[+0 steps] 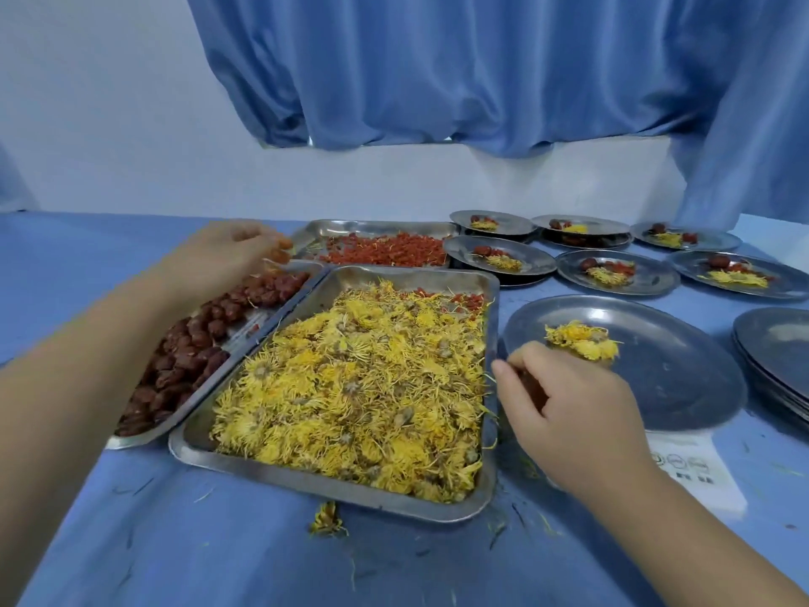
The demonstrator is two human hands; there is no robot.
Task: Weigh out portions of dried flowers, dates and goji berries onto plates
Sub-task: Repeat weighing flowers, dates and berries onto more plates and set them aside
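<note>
A steel tray of yellow dried flowers (359, 387) lies in front of me. Left of it is a tray of dark red dates (197, 348); behind it is a tray of goji berries (385, 249). My left hand (227, 256) hovers over the far end of the date tray, its fingertips pinching something small and orange-red. My right hand (564, 409) rests at the left rim of a steel plate (683, 378), fingers curled; whether it holds anything is hidden. A small clump of flowers (582, 341) lies on that plate, which sits on a white scale (696, 470).
Several filled plates (617, 273) with flowers, a date and goji berries stand at the back right. A stack of bare plates (779, 357) is at the right edge. Loose petals and a fallen flower (326, 521) lie on the blue tablecloth. A blue curtain hangs behind.
</note>
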